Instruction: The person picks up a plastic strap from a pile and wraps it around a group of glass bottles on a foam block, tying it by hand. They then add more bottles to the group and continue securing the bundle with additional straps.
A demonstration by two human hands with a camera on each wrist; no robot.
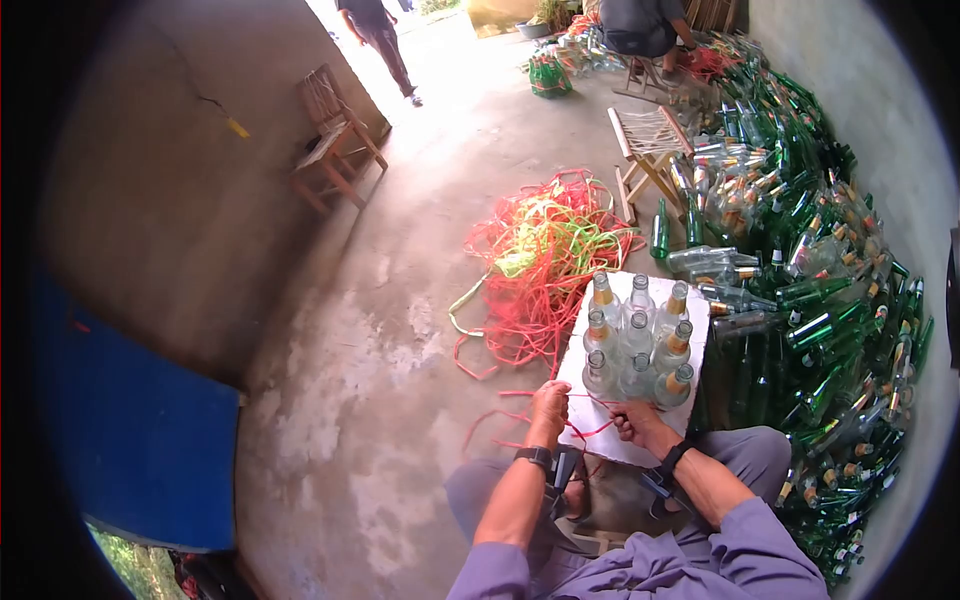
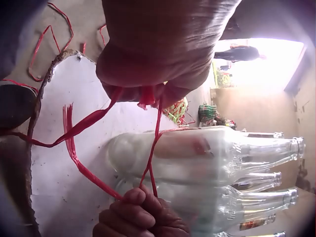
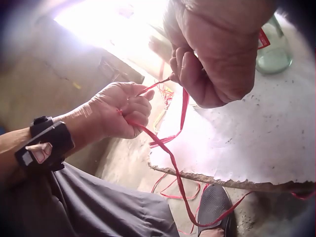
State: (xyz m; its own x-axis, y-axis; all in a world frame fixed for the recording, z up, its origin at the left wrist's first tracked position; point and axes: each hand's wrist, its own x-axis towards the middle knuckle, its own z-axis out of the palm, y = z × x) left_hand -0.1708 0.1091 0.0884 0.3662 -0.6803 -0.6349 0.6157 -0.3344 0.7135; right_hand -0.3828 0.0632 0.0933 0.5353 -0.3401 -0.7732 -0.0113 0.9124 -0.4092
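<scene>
Nine clear glass bottles (image 1: 637, 335) stand upright in a block on a white board (image 1: 578, 372). Red strap (image 2: 157, 143) passes along the near side of the bottles and runs between the two hands. My left hand (image 1: 548, 408) grips one part of it with curled fingers, a loose end trailing from the fist. In the right wrist view the left hand (image 3: 121, 109) shows its fist around the strap. My right hand (image 1: 640, 422), close to the nearest bottles, pinches the other part; the left wrist view shows this right hand (image 2: 140, 215) with fingers curled tightly.
A tangle of red and green strap (image 1: 545, 260) lies on the floor beyond the board. Many green and clear bottles (image 1: 810, 290) are heaped along the right wall. A folding stool (image 1: 650, 140), a wooden chair (image 1: 335, 140) and two people are farther off.
</scene>
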